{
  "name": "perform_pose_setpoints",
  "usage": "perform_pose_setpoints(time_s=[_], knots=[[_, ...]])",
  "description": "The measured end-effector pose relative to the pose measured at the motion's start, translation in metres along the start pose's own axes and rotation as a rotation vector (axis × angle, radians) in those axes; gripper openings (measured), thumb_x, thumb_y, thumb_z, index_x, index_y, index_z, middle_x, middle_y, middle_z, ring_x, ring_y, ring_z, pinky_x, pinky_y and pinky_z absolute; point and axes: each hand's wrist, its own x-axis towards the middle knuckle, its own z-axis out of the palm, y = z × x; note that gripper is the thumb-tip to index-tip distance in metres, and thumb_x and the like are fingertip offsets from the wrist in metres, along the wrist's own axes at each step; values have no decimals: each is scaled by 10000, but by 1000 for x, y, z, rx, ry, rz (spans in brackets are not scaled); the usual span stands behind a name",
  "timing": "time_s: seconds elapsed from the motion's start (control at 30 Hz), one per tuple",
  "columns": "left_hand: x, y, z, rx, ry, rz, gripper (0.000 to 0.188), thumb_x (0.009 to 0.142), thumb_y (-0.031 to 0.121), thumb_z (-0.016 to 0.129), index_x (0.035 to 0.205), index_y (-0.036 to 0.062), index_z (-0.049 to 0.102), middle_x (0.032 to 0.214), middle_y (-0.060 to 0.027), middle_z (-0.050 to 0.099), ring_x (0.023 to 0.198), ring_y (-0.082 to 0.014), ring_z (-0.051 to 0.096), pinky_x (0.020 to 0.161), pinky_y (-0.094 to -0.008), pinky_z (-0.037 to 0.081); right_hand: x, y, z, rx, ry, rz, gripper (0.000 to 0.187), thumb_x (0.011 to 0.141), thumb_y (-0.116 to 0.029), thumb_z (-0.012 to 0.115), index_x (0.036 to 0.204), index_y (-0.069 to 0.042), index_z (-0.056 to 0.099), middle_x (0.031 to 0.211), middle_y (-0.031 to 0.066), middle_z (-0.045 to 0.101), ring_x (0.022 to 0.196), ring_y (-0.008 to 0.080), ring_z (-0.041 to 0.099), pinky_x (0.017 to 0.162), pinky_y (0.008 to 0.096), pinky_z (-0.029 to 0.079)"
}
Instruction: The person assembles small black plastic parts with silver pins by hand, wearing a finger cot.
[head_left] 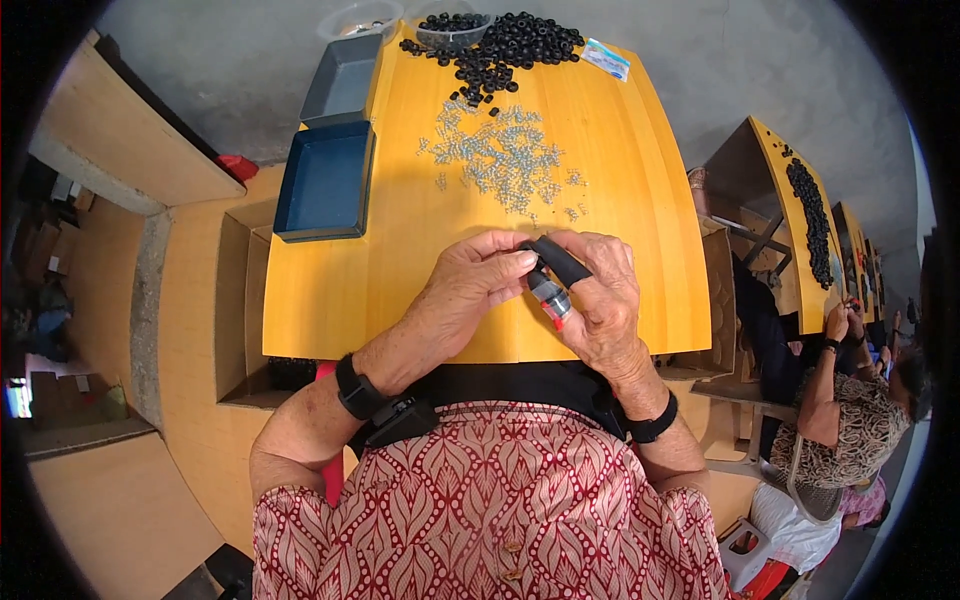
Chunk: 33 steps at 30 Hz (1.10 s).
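Observation:
Both hands meet above the near part of the yellow table, fingertips together. My left hand is closed in a pinch at a small dark piece, whose kind I cannot make out. My right hand is also closed, its thumb and index finger at the same spot. A black sleeve covers the right index finger. Around the right thumb sits a black, clear and red wrapping. Beyond the hands lies a spread of small silvery metal springs. Farther back are many black ring-shaped parts.
On the table's left edge stand a blue tray and a grey tray. A clear bowl of black parts stands at the back, near a small packet. To the right, another person sits at a further table.

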Motion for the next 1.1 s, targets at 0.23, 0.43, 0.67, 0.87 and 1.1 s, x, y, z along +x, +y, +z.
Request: perform_pose_setpoints(time_s=[0.23,0.43,0.67,0.87,1.1], knots=[[0,2,0,-13,5,23,267,891,175,659,1122,47,615,1026,-16,631,957,-104,588,880,-273,477,3,-3,-6,64,9,78,304,697,-96,752,981,-25,669,1046,128,633,932,306,592,804,403,445],[1,-2,-3,36,24,1,228,910,128,629,1119,42,602,1057,-26,624,983,-106,593,903,-255,494,-1,5,-4,81,-19,7,259,683,-69,758,915,-24,651,987,120,645,883,301,594,772,388,442],[0,0,-1,62,27,36,227,898,132,649,1108,58,611,1046,-17,617,970,-97,582,883,-247,497,-5,6,-1,103,11,119,243,662,-74,776,862,-19,648,914,116,641,850,296,592,741,382,446],[-2,4,1,40,22,13,219,890,120,655,1096,56,613,1044,-19,618,969,-99,584,874,-241,497,-1,5,-5,114,-18,87,221,665,-74,775,838,-19,650,900,115,640,823,294,588,730,387,446],[1,-3,-4,52,-18,10,265,881,136,662,1115,19,619,1051,-39,632,981,-125,596,867,-257,483,-2,6,-7,120,-7,70,234,652,-80,783,808,-12,622,879,114,632,801,301,586,717,397,446]])
